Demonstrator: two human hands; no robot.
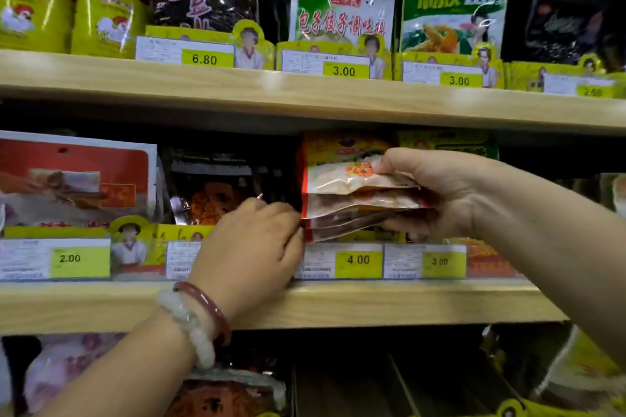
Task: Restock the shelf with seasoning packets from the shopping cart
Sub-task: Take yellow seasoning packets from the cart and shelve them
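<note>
Holding: the right hand [437, 193] grips a stack of seasoning packets [359, 200], thumb on top, fingers curled beneath.
Stack position: the packets lie flat on one another, left ends pointing into the middle shelf [305, 305], just above the 4.00 price tag [358, 260].
Stack look: clear and white film with red edges; dark contents show through the lower packets.
Left hand: the left hand [250, 247] reaches up to the same shelf, fingers bent forward, fingertips touching the left ends of the stack; whether it pinches a packet or only steadies them I cannot tell.
Left wrist: a dark red bangle [206, 308] and a pale white bead bracelet [189, 328] sit side by side.
Behind the stack: a yellow and red packet [342, 145] stands upright at the back of that slot.
Left of the slot: dark packets with an orange picture [216, 193], then a large red and white packet [74, 176] above a 2.00 price tag [70, 258].
Right of the slot: a 3.00 price tag [439, 261] under the right forearm.
Upper shelf: yellow chicken-print pouches [108, 10] far left, a dark bag [203, 3], a green and white packet [342, 0], a green packet [454, 10], each above its own price label.
Lower shelf: blurred packets and dividers, too dim to tell apart.
</note>
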